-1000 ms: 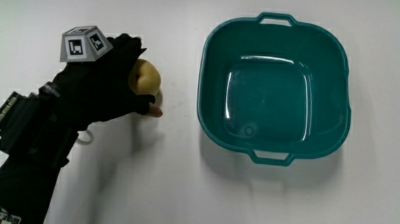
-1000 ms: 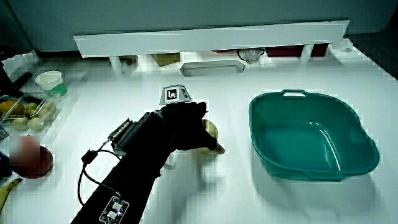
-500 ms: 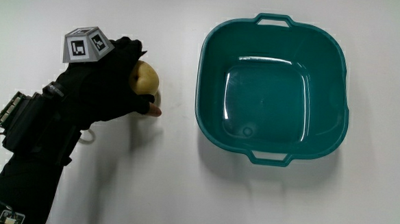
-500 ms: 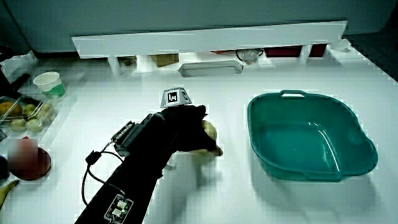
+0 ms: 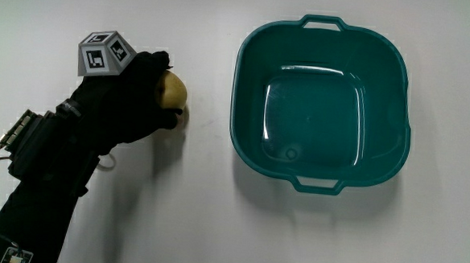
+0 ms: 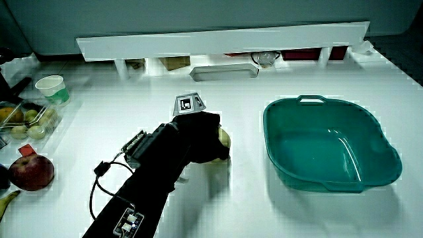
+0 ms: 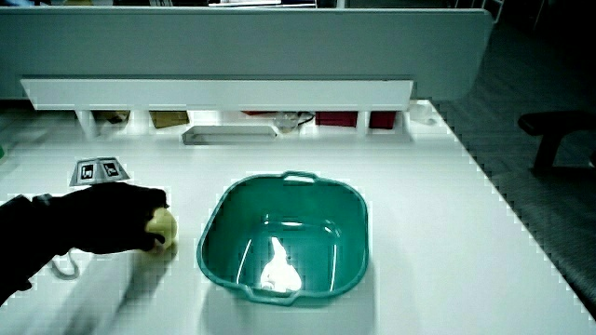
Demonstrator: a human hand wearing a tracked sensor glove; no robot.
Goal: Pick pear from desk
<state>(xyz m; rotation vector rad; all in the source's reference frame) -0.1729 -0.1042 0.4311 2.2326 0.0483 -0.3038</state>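
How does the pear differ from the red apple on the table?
The pear is yellow, while the apple is red. The pear is wrapped by the hand, largely covered; the apple lies free and fully visible. The pear sits beside the teal basin, whereas the apple lies at the table's edge, near a tray of other fruit. Both are round fruit of similar size.

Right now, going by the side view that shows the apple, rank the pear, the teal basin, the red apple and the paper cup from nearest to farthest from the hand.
1. Pear: in the hand, fingers wrapped round it.
2. Teal basin: beside the pear, apart from it.
3. Red apple: near the table's edge, nearer the person than the cup.
4. Paper cup: toward the partition; close to the apple's rank.
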